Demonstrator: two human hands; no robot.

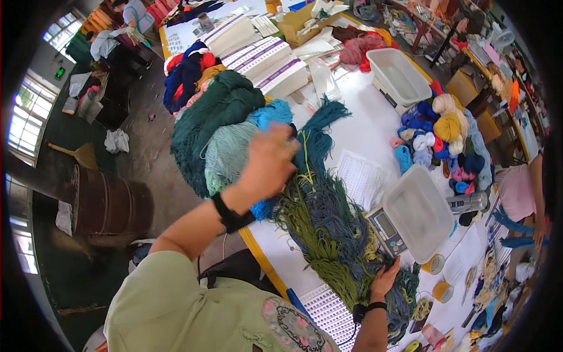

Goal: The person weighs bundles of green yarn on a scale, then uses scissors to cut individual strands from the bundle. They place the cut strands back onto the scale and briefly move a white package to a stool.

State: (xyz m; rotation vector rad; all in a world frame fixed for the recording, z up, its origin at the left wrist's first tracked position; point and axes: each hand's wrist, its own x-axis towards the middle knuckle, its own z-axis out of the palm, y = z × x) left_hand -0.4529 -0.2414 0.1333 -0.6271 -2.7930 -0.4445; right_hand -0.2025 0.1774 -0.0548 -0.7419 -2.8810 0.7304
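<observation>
Centrally, motion blur obscures your left grip [270,161] beside the pale-teal yarn hank [226,151]; your right grip [384,280] touches the slate-blue hank [335,217] lying on the table [366,120]; whether either pinches yarn cannot be told.

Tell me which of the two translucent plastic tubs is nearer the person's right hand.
The lower tub, beside the grey scale display and just beyond the right hand; the upper tub sits much farther up the table.
</observation>
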